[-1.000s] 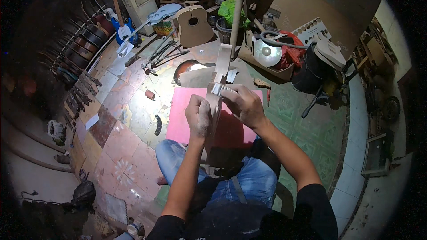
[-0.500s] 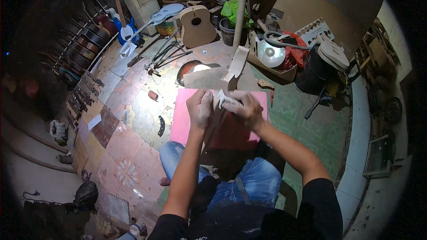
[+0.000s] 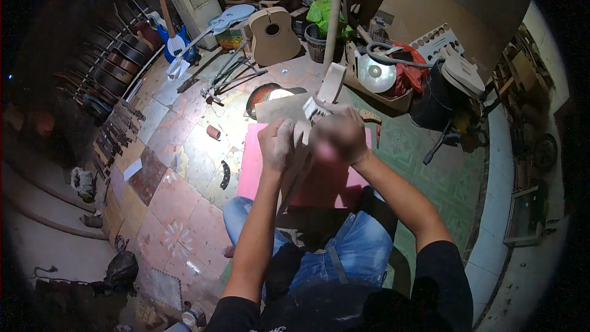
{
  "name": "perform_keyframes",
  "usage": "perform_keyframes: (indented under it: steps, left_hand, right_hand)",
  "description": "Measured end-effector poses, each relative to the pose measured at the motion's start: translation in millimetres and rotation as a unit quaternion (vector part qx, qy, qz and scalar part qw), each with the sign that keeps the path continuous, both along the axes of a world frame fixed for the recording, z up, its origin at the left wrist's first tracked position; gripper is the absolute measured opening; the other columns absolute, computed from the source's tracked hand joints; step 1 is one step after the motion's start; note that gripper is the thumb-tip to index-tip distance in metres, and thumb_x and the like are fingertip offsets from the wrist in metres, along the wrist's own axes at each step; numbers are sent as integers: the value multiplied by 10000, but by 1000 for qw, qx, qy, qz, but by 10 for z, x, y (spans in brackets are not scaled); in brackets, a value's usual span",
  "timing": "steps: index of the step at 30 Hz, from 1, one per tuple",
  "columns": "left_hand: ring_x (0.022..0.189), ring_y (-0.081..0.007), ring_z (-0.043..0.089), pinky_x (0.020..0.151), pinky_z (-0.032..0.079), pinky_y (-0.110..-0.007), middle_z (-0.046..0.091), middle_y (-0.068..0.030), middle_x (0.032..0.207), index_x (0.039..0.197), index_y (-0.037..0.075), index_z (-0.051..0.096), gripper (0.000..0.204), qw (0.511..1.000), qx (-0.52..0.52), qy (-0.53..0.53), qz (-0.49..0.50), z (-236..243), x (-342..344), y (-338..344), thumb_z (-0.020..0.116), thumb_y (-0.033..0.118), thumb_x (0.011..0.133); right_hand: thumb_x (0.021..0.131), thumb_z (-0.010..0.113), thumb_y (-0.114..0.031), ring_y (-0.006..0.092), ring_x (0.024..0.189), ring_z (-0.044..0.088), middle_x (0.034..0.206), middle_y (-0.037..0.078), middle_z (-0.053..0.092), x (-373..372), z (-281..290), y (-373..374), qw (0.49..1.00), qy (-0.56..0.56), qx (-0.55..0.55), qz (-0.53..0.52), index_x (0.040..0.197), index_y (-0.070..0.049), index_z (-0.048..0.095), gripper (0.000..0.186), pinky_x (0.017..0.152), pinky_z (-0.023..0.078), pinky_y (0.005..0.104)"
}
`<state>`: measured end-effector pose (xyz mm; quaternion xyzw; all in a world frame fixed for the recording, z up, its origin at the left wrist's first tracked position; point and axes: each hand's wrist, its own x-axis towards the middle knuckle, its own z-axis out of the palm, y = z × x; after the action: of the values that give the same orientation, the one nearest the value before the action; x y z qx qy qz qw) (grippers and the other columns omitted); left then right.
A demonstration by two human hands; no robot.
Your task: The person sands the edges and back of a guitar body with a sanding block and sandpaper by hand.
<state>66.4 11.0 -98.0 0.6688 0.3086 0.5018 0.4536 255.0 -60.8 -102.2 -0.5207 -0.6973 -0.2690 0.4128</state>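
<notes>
A bare pale wooden guitar neck [image 3: 332,82] runs lengthwise away from my lap, its broader end pointing far and slightly right. My left hand [image 3: 276,144] is closed around it near the middle, dusty across the knuckles. On the neck's right side, my right hand [image 3: 338,130] is closed on a folded piece of sandpaper [image 3: 314,109], white with dark marks, lying against the wood. The right hand is partly blurred, so its fingertips are unclear. Beneath both hands is a pink board [image 3: 252,169]. The near part of the neck is partly hidden by my left forearm.
Beyond the board lie a sunburst guitar body [image 3: 260,96] and a flat brown sheet [image 3: 279,109]. An acoustic guitar body [image 3: 273,37], a pole [image 3: 334,15] and a cardboard box [image 3: 393,103] stand farther back. A red-handled tool [image 3: 377,136] lies right; a dark curved piece [image 3: 225,174] lies left.
My right hand has moved slightly up and away along the neck with the sandpaper, which has turned. My left hand keeps its hold, almost unmoved.
</notes>
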Motion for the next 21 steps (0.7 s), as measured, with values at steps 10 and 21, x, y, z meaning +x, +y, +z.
perform_keyframes:
  steps: [10, 21]
  left_hand:
    - [679, -90, 386, 614, 310, -273, 442, 27, 702, 757, 33, 551, 386, 997, -65, -18, -43, 8, -90, 136, 515, 343, 984]
    - [598, -176, 467, 582, 393, -384, 481, -121, 609, 742, -39, 532, 391, 1000, 17, 3, -12, -24, -44, 213, 532, 269, 983]
  right_hand:
    - [855, 745, -153, 303, 968, 673, 1157, 70, 671, -144, -365, -42, 998, -16, 30, 56, 1218, -283, 618, 406, 758, 562, 413]
    - [884, 687, -135, 299, 997, 659, 1146, 77, 650, -105, -188, -62, 998, -52, -35, 19, 1256, -342, 629, 429, 751, 540, 432]
